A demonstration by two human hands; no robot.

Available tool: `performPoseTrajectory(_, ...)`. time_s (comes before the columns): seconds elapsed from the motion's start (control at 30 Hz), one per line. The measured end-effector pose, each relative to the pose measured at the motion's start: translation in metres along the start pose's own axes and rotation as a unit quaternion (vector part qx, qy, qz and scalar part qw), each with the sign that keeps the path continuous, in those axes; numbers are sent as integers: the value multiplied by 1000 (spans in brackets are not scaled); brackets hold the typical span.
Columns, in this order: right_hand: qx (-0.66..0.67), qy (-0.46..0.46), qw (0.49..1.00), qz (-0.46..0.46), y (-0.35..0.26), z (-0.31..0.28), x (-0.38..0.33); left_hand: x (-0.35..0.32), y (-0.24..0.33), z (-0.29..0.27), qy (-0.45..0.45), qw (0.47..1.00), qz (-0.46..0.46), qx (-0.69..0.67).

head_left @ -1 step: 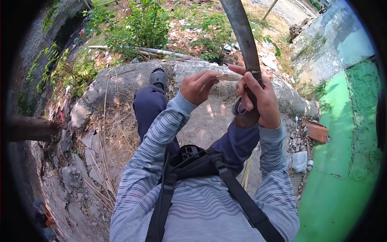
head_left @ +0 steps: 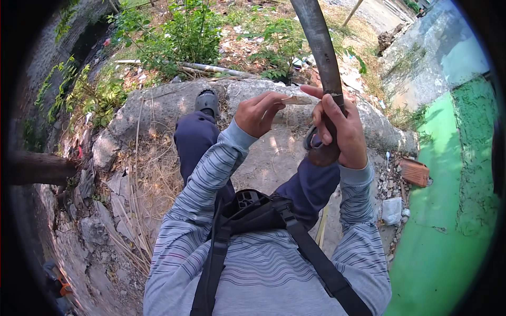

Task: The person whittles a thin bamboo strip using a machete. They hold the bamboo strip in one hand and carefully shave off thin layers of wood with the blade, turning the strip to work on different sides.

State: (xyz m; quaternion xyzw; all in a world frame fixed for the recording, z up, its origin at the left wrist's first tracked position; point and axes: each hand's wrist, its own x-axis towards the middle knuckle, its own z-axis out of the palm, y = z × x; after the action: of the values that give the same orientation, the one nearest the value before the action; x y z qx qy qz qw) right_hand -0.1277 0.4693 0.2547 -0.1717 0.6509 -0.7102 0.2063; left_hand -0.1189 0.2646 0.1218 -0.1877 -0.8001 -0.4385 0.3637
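A: Has anything moved since the earlier frame?

B: Nothing I can make out. Both hands and the blade sit where they sat.

A: What is the right hand doing?

B: It is wrapped tight around the handle of a long dark machete, whose blade runs up toward twelve o'clock, out of the picture.

A: And the left hand?

B: Fingers pinched narrow on a thin pale sliver of wood, which points toward three o'clock and meets the blade just above the right hand.

A: What lies around them?

B: A grey boulder under the person's dark-trousered legs, a black shoe at eleven o'clock of the left hand, green shrubs beyond, a red brick at four o'clock of the right hand, a green-painted wall at far right.
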Motion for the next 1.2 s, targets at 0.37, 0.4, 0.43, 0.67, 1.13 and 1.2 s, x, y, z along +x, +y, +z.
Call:
performPoseTrajectory(0.37,-88,41,994,-51,3,-17,-39,10,22,-15,5,963,-111,-246)
performPoseTrajectory(0.4,-94,39,993,-57,5,-17,-41,13,20,-18,-3,953,-114,-280)
performPoseTrajectory(0.43,-98,40,993,-57,7,-18,-42,17,19,-11,25,944,-108,-311)
performPoseTrajectory(0.67,-89,43,994,-47,17,-12,-53,5,-24,11,-10,886,-186,-425)
performPoseTrajectory(1.13,-130,32,990,-42,52,17,-49,5,-29,20,-54,882,-229,-409)
performPoseTrajectory(1.2,-146,36,988,-46,54,19,-51,3,-27,18,-55,887,-232,-397)
